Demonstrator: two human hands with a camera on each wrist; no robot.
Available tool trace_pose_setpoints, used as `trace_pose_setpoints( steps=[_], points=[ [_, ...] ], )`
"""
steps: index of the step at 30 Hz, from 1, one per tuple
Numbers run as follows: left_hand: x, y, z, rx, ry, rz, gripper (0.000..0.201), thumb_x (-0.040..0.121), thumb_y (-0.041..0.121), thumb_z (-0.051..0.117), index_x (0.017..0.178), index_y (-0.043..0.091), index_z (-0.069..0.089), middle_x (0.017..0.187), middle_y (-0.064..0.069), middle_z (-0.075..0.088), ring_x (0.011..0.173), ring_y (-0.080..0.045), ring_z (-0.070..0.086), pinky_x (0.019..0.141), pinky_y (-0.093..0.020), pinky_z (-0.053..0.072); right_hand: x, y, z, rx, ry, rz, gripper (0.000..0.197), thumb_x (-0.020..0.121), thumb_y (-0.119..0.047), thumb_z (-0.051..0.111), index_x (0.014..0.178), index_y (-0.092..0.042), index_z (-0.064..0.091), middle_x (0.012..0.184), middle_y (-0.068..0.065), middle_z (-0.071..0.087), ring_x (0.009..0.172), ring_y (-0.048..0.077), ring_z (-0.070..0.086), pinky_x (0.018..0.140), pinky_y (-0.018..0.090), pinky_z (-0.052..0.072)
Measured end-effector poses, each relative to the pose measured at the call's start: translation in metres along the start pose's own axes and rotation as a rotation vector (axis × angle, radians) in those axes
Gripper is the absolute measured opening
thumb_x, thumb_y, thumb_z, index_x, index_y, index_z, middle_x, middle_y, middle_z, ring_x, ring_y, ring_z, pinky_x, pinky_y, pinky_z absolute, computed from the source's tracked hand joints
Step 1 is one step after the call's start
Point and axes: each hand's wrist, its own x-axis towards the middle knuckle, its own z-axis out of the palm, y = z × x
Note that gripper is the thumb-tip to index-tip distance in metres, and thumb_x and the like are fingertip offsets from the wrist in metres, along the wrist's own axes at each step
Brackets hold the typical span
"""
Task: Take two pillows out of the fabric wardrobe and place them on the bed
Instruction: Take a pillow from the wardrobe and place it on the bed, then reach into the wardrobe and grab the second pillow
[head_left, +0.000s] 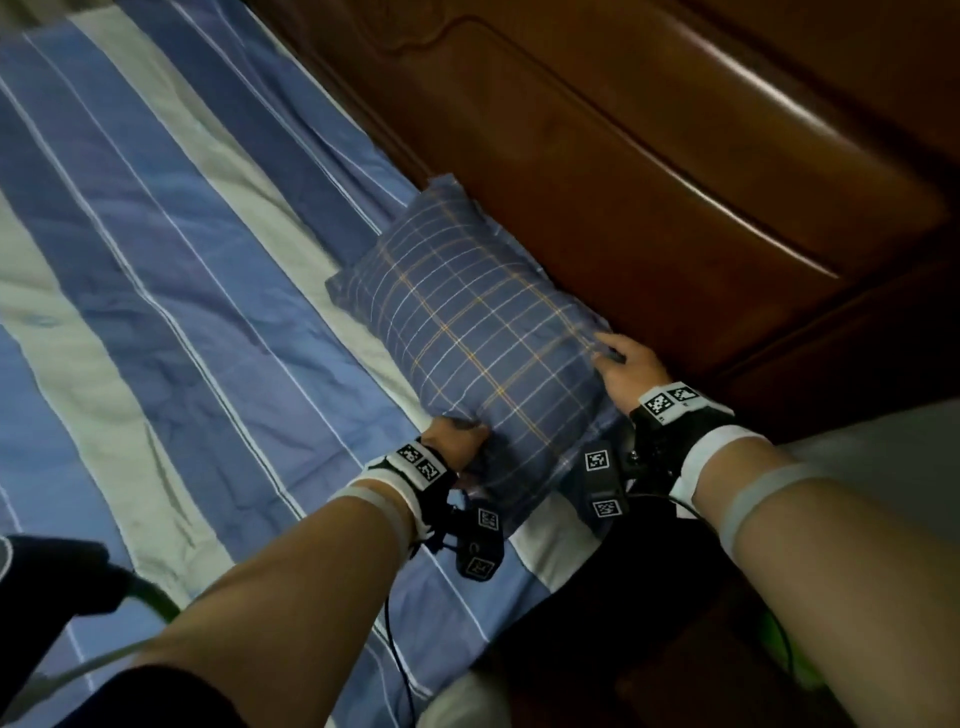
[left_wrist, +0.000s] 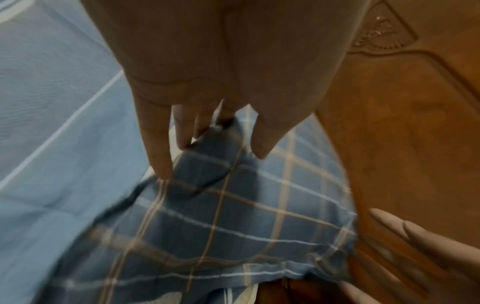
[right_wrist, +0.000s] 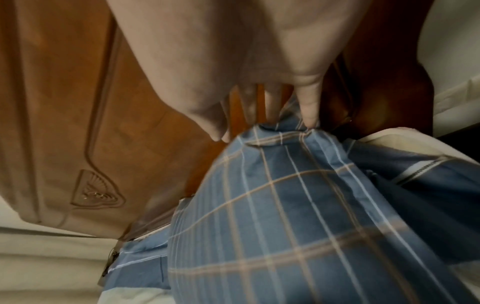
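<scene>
One blue plaid pillow (head_left: 483, 332) (left_wrist: 233, 216) (right_wrist: 285, 205) lies on the striped blue bed sheet (head_left: 182, 312), its long side against the wooden headboard (head_left: 649, 182). My left hand (head_left: 460, 434) (left_wrist: 213, 156) holds the pillow's near left corner, with the thumb on top and the fingers at its edge. My right hand (head_left: 618, 358) (right_wrist: 265, 127) rests on the pillow's right end beside the headboard, fingers straight and their tips touching the fabric. Those right fingers (left_wrist: 415, 236) also show in the left wrist view. No second pillow and no wardrobe are in view.
The headboard (right_wrist: 64, 123) runs along the pillow's far side. A dark object (head_left: 47, 582) with a cable lies at the lower left. A pale surface (head_left: 883, 457) lies to the right beyond the bed's corner. Open striped sheet stretches to the left.
</scene>
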Motion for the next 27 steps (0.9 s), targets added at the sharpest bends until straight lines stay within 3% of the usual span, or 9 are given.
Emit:
trace_pose_setpoints(
  steps=[2, 5, 7, 9, 12, 15, 17, 21, 27],
  points=[
    [0.0, 0.018, 0.011, 0.077, -0.012, 0.024, 0.032, 0.093, 0.025, 0.062, 0.122, 0.011, 0.06, 0.113, -0.011, 0.061, 0.101, -0.031, 0.06, 0.086, -0.053, 0.058, 0.001, 0.011, -0.006, 0.057, -0.025, 0.003, 0.04, 0.108, -0.011, 0.052, 0.147, -0.009, 0.059, 0.149, 0.012, 0.06, 0.137, 0.023, 0.057, 0.103, 0.023, 0.038],
    [-0.005, 0.045, 0.036, 0.181, -0.044, 0.188, 0.022, 0.093, 0.018, 0.061, 0.112, 0.009, 0.063, 0.101, -0.013, 0.063, 0.089, -0.028, 0.06, 0.087, -0.046, 0.058, -0.011, 0.033, -0.019, 0.146, -0.006, 0.02, 0.033, 0.107, -0.013, 0.053, 0.137, -0.011, 0.067, 0.12, 0.008, 0.074, 0.101, -0.001, 0.067, 0.093, 0.025, 0.051],
    [-0.018, 0.064, 0.061, 0.198, -0.12, 0.255, 0.026, 0.093, 0.015, 0.059, 0.118, 0.007, 0.06, 0.096, -0.014, 0.066, 0.082, -0.028, 0.063, 0.066, -0.032, 0.057, -0.029, 0.047, -0.036, 0.216, 0.056, 0.048, 0.028, 0.106, -0.015, 0.055, 0.127, -0.014, 0.073, 0.12, 0.007, 0.074, 0.111, 0.014, 0.069, 0.105, 0.04, 0.054],
    [-0.039, 0.08, 0.09, 0.226, -0.195, 0.333, 0.019, 0.094, 0.013, 0.059, 0.112, 0.01, 0.058, 0.092, -0.012, 0.066, 0.083, -0.029, 0.062, 0.061, -0.032, 0.048, -0.059, 0.06, -0.058, 0.291, 0.112, 0.068, 0.022, 0.105, -0.015, 0.056, 0.116, -0.018, 0.076, 0.115, 0.005, 0.073, 0.119, 0.025, 0.067, 0.11, 0.045, 0.052],
    [-0.082, 0.088, 0.143, 0.313, -0.289, 0.481, 0.009, 0.086, 0.017, 0.065, 0.091, 0.021, 0.058, 0.085, -0.011, 0.064, 0.081, -0.027, 0.06, 0.067, -0.034, 0.046, -0.123, 0.08, -0.098, 0.407, 0.213, 0.091, 0.025, 0.107, -0.014, 0.053, 0.099, -0.028, 0.072, 0.109, 0.003, 0.074, 0.112, 0.023, 0.068, 0.091, 0.034, 0.055],
    [-0.14, 0.077, 0.199, 0.388, -0.385, 0.612, 0.014, 0.087, 0.011, 0.067, 0.087, 0.023, 0.059, 0.083, -0.009, 0.066, 0.068, -0.023, 0.062, 0.054, -0.022, 0.047, -0.206, 0.109, -0.136, 0.532, 0.369, 0.098, 0.027, 0.107, -0.011, 0.052, 0.095, -0.027, 0.071, 0.107, 0.007, 0.075, 0.103, 0.023, 0.07, 0.086, 0.033, 0.056],
    [-0.193, 0.057, 0.233, 0.425, -0.482, 0.677, 0.011, 0.092, 0.006, 0.062, 0.094, 0.017, 0.06, 0.082, -0.008, 0.066, 0.063, -0.015, 0.065, 0.048, -0.018, 0.046, -0.27, 0.133, -0.154, 0.575, 0.466, 0.09, 0.025, 0.107, -0.01, 0.05, 0.1, -0.023, 0.071, 0.104, 0.006, 0.075, 0.103, 0.024, 0.071, 0.096, 0.041, 0.057],
    [-0.302, -0.02, 0.295, 0.547, -0.696, 0.751, 0.012, 0.095, 0.008, 0.056, 0.101, 0.017, 0.061, 0.09, -0.01, 0.068, 0.068, -0.015, 0.066, 0.054, -0.022, 0.049, -0.416, 0.198, -0.165, 0.631, 0.663, 0.113, 0.026, 0.108, -0.008, 0.047, 0.115, -0.012, 0.072, 0.107, 0.01, 0.075, 0.098, 0.023, 0.071, 0.089, 0.037, 0.058],
    [-0.469, -0.185, 0.355, 0.748, -1.037, 0.851, 0.015, 0.091, 0.005, 0.057, 0.094, 0.016, 0.067, 0.078, -0.012, 0.071, 0.062, -0.018, 0.064, 0.056, -0.021, 0.045, -0.648, 0.3, -0.137, 0.683, 0.946, 0.226, 0.03, 0.105, -0.009, 0.051, 0.089, -0.026, 0.07, 0.089, 0.002, 0.074, 0.088, 0.022, 0.072, 0.083, 0.035, 0.057]
  ],
)
